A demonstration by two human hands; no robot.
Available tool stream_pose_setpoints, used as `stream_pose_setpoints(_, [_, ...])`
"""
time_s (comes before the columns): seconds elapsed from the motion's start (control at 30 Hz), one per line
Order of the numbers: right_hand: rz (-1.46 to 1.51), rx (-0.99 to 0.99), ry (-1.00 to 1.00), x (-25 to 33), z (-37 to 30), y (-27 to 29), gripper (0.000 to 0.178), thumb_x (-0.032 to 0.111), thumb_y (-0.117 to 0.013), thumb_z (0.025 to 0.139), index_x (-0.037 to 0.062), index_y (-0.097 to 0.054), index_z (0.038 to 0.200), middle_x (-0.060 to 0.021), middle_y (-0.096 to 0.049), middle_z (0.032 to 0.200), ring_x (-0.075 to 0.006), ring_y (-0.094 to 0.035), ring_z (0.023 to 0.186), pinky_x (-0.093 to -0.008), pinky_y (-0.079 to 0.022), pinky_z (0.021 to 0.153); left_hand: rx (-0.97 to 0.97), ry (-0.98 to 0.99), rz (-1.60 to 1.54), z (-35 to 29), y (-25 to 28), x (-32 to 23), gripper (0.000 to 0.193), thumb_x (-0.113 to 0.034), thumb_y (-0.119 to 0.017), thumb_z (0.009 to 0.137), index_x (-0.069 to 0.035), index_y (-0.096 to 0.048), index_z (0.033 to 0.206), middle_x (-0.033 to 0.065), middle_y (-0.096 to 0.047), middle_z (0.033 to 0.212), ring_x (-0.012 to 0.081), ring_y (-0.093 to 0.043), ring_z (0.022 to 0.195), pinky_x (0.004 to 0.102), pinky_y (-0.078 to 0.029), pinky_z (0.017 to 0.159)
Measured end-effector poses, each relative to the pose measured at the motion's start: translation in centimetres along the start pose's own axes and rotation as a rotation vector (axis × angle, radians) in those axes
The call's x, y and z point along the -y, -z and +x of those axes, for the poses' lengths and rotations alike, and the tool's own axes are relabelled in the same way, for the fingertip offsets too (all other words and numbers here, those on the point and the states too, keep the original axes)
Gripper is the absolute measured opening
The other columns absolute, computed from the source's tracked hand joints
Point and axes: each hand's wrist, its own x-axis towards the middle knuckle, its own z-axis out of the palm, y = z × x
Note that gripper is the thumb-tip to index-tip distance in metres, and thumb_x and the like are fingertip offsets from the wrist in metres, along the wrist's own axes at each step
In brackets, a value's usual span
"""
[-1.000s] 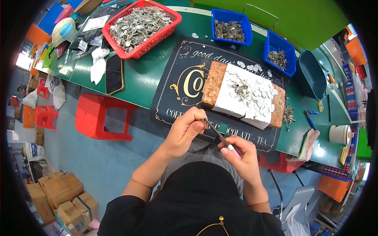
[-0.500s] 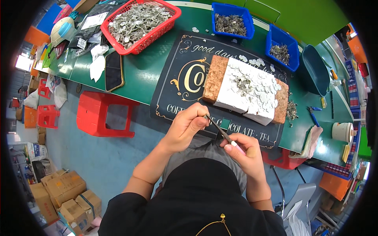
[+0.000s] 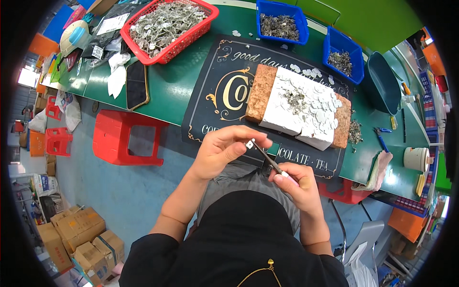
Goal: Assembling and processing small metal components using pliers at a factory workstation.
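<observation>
My right hand is closed around the pink handle of a slim dark tool that looks like tweezers. The tool points up and left toward my left hand. At its tip shows a small white piece, with a dark spot on it. My left fingers are stretched out above that piece and the thumb is apart from them, so the hand is open around it. Beyond my hands, a block wrapped in white bears many flat white pieces and a small heap of metal parts.
A red basket of metal parts stands far left, near a phone. Two blue bins hold small parts at the back. Pliers, a green scoop and a white roll lie right. A red stool stands left.
My left fingers have loosened from a pinch and stretched out, uncovering the small white piece at the tool's tip. My right hand has barely moved.
</observation>
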Motion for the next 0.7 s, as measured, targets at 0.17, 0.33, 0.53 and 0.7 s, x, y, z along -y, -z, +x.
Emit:
stream_pose_setpoints(0.17, [0.045, 0.039, -0.032, -0.41, 0.04, -0.01, 0.017, 0.014, -0.058, 0.083, -0.0027, -0.060, 0.081, 0.0029, -0.047, 0.060, -0.0019, -0.037, 0.053, -0.0176, -0.026, 0.046, -0.050, 0.128, -0.157, -0.68, 0.02, 0.06, 0.031, -0.020, -0.059, 0.085, 0.007, -0.058, 0.101, 0.0183, -0.062, 0.091, 0.0267, -0.063, 0.085, 0.0371, -0.051, 0.076])
stream_pose_setpoints(0.33, [0.118, 0.054, -0.058, -0.67, 0.12, -0.02, 0.017, 0.014, -0.057, 0.083, -0.0030, -0.059, 0.084, 0.0018, -0.049, 0.062, -0.0024, -0.038, 0.053, -0.0171, -0.028, 0.047, -0.105, 0.159, -0.201, -0.85, -0.13, 0.29, 0.029, -0.016, -0.058, 0.085, 0.008, -0.059, 0.102, 0.0192, -0.063, 0.091, 0.0278, -0.063, 0.085, 0.0385, -0.052, 0.075])
stream_pose_setpoints(0.53, [0.126, 0.057, -0.062, -0.31, 0.07, -0.24, 0.018, 0.014, -0.057, 0.083, -0.0035, -0.059, 0.085, 0.0018, -0.048, 0.062, -0.0026, -0.039, 0.054, -0.0170, -0.028, 0.047, -0.086, 0.148, -0.193, -1.02, 0.19, 0.47, 0.030, -0.016, -0.058, 0.085, 0.006, -0.059, 0.104, 0.0197, -0.063, 0.092, 0.0284, -0.063, 0.085, 0.0394, -0.052, 0.075])
stream_pose_setpoints(0.7, [0.103, 0.039, -0.054, -0.20, 0.03, -0.49, 0.020, 0.016, -0.057, 0.083, -0.0036, -0.060, 0.085, 0.0014, -0.049, 0.062, -0.0028, -0.040, 0.054, -0.0169, -0.029, 0.048, -0.079, 0.169, -0.196, -0.96, 0.28, 0.49, 0.030, -0.017, -0.058, 0.085, 0.006, -0.059, 0.105, 0.0201, -0.063, 0.092, 0.0283, -0.063, 0.085, 0.0397, -0.052, 0.075])
